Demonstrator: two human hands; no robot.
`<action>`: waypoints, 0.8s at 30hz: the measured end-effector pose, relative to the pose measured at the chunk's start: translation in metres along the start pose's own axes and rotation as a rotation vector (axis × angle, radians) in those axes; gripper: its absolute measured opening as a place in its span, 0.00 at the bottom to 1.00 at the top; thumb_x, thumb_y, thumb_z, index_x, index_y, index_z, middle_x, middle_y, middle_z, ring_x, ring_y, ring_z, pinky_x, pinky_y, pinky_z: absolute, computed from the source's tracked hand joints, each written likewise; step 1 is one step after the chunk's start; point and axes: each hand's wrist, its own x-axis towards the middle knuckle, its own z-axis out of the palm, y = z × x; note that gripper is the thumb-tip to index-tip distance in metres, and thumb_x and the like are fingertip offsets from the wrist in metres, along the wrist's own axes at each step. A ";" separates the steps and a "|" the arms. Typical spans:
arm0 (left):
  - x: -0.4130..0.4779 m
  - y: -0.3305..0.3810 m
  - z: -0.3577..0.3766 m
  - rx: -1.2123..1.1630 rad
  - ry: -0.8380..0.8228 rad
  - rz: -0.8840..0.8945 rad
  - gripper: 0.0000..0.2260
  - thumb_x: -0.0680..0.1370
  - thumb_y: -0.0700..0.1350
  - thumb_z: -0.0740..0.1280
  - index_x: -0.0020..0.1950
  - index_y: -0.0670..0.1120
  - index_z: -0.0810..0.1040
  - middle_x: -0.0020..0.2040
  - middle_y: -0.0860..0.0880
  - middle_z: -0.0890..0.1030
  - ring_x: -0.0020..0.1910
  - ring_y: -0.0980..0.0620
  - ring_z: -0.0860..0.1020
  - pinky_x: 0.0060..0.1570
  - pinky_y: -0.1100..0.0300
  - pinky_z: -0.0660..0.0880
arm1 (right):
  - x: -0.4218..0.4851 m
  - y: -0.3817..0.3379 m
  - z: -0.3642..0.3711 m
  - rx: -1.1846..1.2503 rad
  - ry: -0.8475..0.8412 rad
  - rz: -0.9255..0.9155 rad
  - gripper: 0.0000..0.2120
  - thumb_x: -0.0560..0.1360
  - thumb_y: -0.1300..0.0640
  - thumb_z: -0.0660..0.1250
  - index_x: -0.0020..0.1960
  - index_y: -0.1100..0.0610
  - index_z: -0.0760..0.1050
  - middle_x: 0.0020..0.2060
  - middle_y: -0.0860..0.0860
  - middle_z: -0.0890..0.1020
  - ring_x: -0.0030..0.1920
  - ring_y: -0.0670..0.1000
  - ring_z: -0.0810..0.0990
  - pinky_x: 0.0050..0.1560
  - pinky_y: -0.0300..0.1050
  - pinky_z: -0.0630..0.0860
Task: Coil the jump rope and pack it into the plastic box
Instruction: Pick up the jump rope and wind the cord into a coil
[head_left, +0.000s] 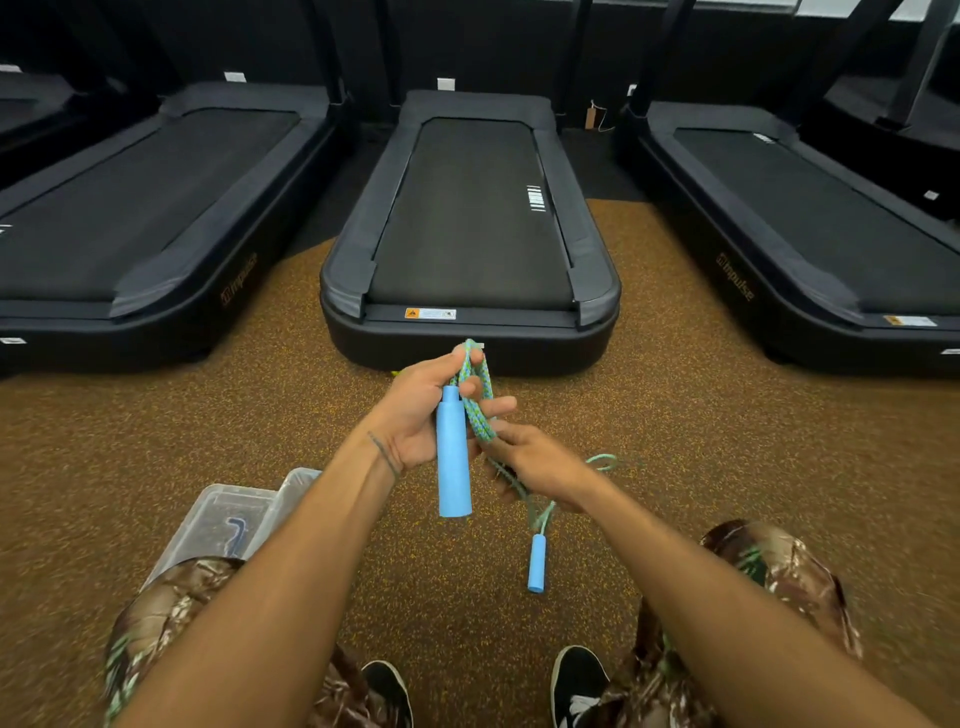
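The left hand gripped one blue handle roughly upright, together with several loops of the jump rope, fingers curled round them. The right hand, just beside and below, pinched the loose strand, which looped off to its right and ran down to the second handle (hanging or lying, I couldn't tell). The clear plastic box sat on the speckled floor by the left knee, partly behind the forearm. The middle treadmill ended near the hands, with open floor either side
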 end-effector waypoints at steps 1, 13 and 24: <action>0.000 0.001 0.000 -0.002 0.009 -0.001 0.14 0.84 0.53 0.56 0.46 0.48 0.77 0.30 0.50 0.71 0.47 0.41 0.84 0.57 0.41 0.75 | -0.002 -0.001 0.002 -0.003 -0.006 0.003 0.10 0.83 0.49 0.60 0.49 0.48 0.80 0.37 0.51 0.78 0.33 0.48 0.78 0.35 0.46 0.76; 0.004 0.000 0.001 0.005 0.120 0.035 0.12 0.84 0.52 0.57 0.53 0.46 0.77 0.35 0.48 0.76 0.49 0.41 0.84 0.59 0.40 0.74 | -0.018 -0.028 -0.012 -0.419 0.029 -0.093 0.15 0.79 0.42 0.64 0.48 0.49 0.86 0.25 0.42 0.75 0.26 0.40 0.69 0.32 0.38 0.66; 0.004 -0.005 -0.007 0.142 0.083 -0.051 0.11 0.84 0.50 0.57 0.47 0.45 0.72 0.41 0.43 0.84 0.33 0.46 0.79 0.36 0.52 0.78 | -0.020 -0.065 -0.022 -0.425 -0.069 -0.244 0.06 0.71 0.50 0.73 0.38 0.51 0.84 0.63 0.44 0.81 0.64 0.48 0.78 0.66 0.55 0.73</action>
